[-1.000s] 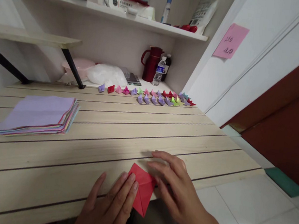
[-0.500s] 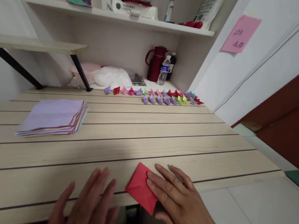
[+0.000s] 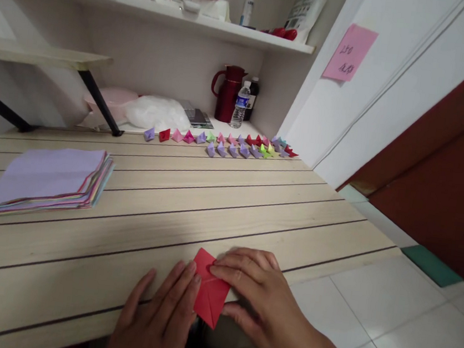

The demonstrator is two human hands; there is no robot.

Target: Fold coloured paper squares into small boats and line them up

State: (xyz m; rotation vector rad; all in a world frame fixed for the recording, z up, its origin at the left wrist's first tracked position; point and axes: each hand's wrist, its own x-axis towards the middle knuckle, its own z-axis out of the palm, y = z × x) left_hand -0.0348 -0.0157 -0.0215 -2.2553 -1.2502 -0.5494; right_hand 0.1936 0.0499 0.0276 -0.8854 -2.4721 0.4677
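Note:
A red folded paper (image 3: pixel 208 297), square with crease lines on its face, lies tilted at the table's front edge, its lowest corner jutting past it. My left hand (image 3: pixel 161 311) is at its left edge, fingers over the border and the little finger spread away; the thumb is mostly hidden. From the other side my right hand (image 3: pixel 256 288) grips the paper, fingertips on top and thumb low by the right edge. Further left lies a stack of coloured paper sheets (image 3: pixel 48 170), a lilac one on top.
Several small folded paper pieces (image 3: pixel 233 150) stand in rows along the back of the wooden table (image 3: pixel 161 205). Behind them are a dark red jug (image 3: pixel 228 95), a water bottle (image 3: pixel 240 105) and a white plastic bag (image 3: pixel 157 112). A black-legged raised shelf (image 3: pixel 44 55) stands at the left.
My left hand has moved right and come onto the red paper's left edge. The right hand's fingers are more bent, and the paper has turned slightly. The view has shifted to the right.

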